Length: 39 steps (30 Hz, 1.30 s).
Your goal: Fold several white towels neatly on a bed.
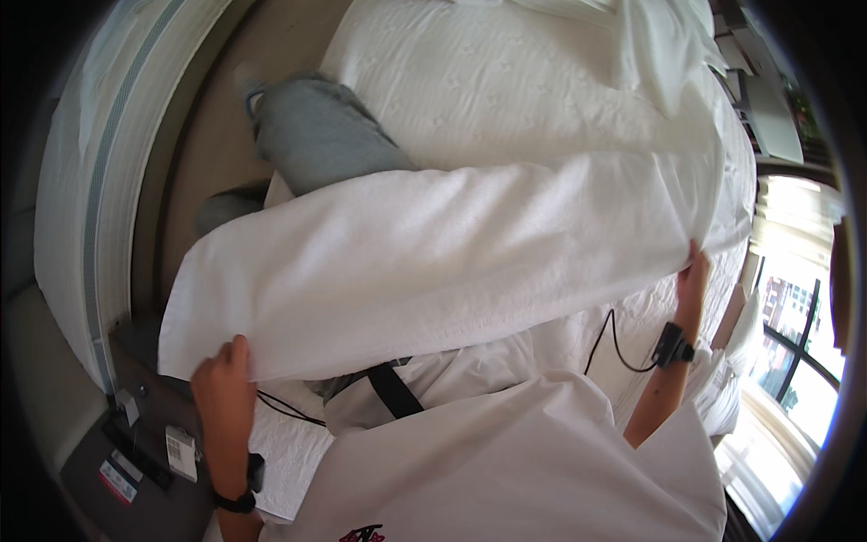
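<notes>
A white cloth (433, 257), apparently bed linen, is stretched between my two hands across the front of my body. My left hand (225, 369) pinches its near edge at the lower left. At the right, my right hand (694, 271) grips the same edge near the other end. Beyond the cloth lies a white mattress (488, 88) with a tufted surface. The cloth covers part of the mattress and part of my legs, in grey-blue trousers (318, 135). Both wrists wear black bands with small devices.
A second white mattress with a grey-blue stripe (112, 169) stands at the left. A dark nightstand (149, 505) holds cards and a small device. Black cables (613, 339) run near my body. More white bedding (650, 40) is bunched at the top, and a bright window (792, 332) is at the right.
</notes>
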{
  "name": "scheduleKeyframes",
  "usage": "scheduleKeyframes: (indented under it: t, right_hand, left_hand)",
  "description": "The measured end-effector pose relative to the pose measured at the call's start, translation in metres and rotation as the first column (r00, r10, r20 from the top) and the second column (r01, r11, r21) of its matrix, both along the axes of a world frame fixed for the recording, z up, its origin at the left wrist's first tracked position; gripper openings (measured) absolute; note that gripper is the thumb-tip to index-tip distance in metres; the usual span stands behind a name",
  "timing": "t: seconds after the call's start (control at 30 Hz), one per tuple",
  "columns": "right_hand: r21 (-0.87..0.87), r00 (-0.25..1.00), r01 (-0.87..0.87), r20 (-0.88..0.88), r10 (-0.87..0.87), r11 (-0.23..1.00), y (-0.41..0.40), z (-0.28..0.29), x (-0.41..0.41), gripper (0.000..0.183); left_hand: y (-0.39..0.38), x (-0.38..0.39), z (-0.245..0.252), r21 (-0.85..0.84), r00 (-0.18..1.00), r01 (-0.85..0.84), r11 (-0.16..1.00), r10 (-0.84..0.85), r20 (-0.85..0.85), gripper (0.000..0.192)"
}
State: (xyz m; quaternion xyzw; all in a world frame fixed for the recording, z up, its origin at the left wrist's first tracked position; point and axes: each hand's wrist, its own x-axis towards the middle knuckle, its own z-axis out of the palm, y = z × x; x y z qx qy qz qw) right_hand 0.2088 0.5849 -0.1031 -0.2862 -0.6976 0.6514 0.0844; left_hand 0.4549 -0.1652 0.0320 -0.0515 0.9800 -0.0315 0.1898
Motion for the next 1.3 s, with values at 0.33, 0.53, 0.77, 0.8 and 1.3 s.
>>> scheduleKeyframes:
  t: [0.33,0.53,0.77,0.8,1.3]
  right_hand:
    - [0.292,0.789,-0.556,0.480,0.384,0.778,-0.083,0.012,0.028,0.028]
    - [0.534,0.374,-0.836,0.385,0.844,0.127,-0.210,0.059,0.090,0.031]
    - [0.790,0.361,-0.613,0.278,0.890,0.002,-0.267,0.085,0.105,0.025]
    - [0.820,0.349,-0.572,0.237,0.906,0.006,-0.266,0.090,0.109,0.026]
    - [0.625,0.165,-0.779,0.280,0.946,-0.049,-0.308,0.082,0.068,0.040]
  left_hand:
    - [-0.032,0.067,-0.092,0.267,0.875,-0.439,0.858,0.476,-0.089,0.047]
    - [0.003,0.071,-0.078,0.387,0.902,-0.145,0.911,0.282,-0.326,0.058]
    - [-0.022,0.066,-0.059,0.238,0.807,0.065,0.969,0.089,-0.584,0.040]
    - [-0.024,0.071,-0.055,0.251,0.765,0.018,0.968,0.148,-0.626,0.039]
    - [-0.026,0.057,-0.029,0.695,0.948,-0.278,0.664,0.306,0.087,0.023]
